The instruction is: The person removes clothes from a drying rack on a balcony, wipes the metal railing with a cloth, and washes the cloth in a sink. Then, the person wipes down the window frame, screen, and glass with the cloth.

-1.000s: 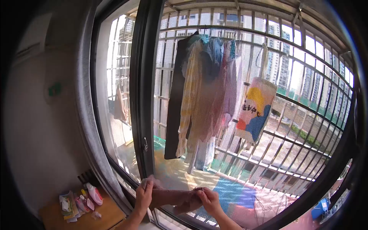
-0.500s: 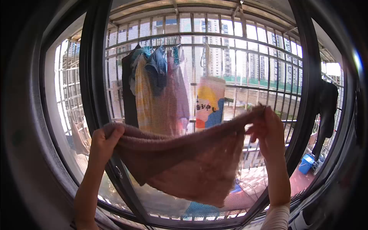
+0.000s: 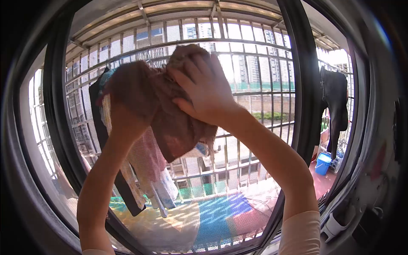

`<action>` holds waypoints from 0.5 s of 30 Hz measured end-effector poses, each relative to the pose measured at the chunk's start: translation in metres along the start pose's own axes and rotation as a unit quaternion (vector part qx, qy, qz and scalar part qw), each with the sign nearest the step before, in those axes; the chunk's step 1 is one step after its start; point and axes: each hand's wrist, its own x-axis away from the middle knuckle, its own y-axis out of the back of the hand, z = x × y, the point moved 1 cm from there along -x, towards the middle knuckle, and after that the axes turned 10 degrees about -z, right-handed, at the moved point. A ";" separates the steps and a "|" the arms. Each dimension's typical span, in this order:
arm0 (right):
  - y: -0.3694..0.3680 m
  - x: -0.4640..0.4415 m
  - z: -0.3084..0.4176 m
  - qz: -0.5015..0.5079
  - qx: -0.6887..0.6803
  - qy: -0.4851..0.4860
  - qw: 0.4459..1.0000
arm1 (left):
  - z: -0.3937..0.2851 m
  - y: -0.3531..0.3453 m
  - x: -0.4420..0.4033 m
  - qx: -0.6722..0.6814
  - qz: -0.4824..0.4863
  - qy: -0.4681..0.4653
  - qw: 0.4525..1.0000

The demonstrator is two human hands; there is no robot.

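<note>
A brown cloth (image 3: 176,131) with a fuzzy surface is bunched up between my two hands, in front of the window screen. My right hand (image 3: 206,87) is closed on its upper right part, with the fingers bent over the fabric. My left hand (image 3: 129,114) is at the cloth's left side, holding it up; its fingers are covered by the fabric and blurred. The lower part of the cloth hangs down in a loose corner below my hands.
Dark window frames (image 3: 299,85) stand on both sides of the mesh screen. Beyond it are metal bars (image 3: 272,63), hanging clothes (image 3: 157,170) and a colourful mat (image 3: 216,216). Black trousers (image 3: 335,97) hang at the right above a blue bucket (image 3: 323,163).
The cloth was stretched wide between my hands and is now bunched together. Both hands rose, and my right hand came in towards the left one. The view shifted to the right.
</note>
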 end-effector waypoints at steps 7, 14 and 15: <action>0.021 -0.049 -0.142 -0.147 0.208 -0.039 0.966 | 0.033 -0.103 -0.122 -0.142 -0.162 -0.193 0.957; 0.082 -0.003 -0.220 -0.024 0.277 -0.109 0.954 | -0.097 -0.124 -0.189 -0.047 -0.016 -0.122 0.991; 0.088 0.009 -0.218 -0.008 0.279 -0.112 0.954 | -0.124 -0.108 -0.164 -0.052 0.015 -0.151 0.987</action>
